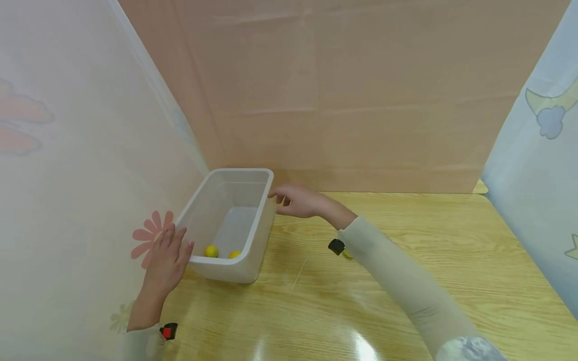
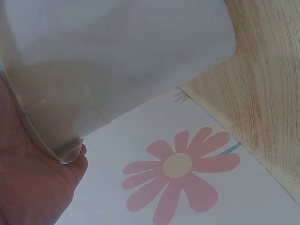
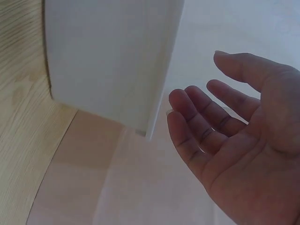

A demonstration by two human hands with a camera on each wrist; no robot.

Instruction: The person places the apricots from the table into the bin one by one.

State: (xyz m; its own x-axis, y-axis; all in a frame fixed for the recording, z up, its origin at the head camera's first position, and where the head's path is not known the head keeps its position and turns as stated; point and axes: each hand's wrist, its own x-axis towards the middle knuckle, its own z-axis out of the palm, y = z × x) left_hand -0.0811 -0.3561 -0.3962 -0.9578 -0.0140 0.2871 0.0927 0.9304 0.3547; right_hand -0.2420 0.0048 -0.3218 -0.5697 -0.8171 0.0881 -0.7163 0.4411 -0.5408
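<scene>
A white plastic bin stands on the table's left side, against the side wall. Inside, near its front wall, lie a greenish-yellow round thing and an orange-yellow one, the latter partly covered by the rim; I cannot tell their kind. My left hand touches the rim at the bin's near left corner, fingers mostly straight. In the left wrist view its palm lies along the bin's rim. Beside the bin's right wall is my right hand, fingers loosely bent, holding nothing and apart from the rim.
Another small yellow-green thing lies on the wooden table, mostly covered by the right sleeve and its black wrist camera. A brown backdrop closes off the back. Patterned white sheets flank both sides.
</scene>
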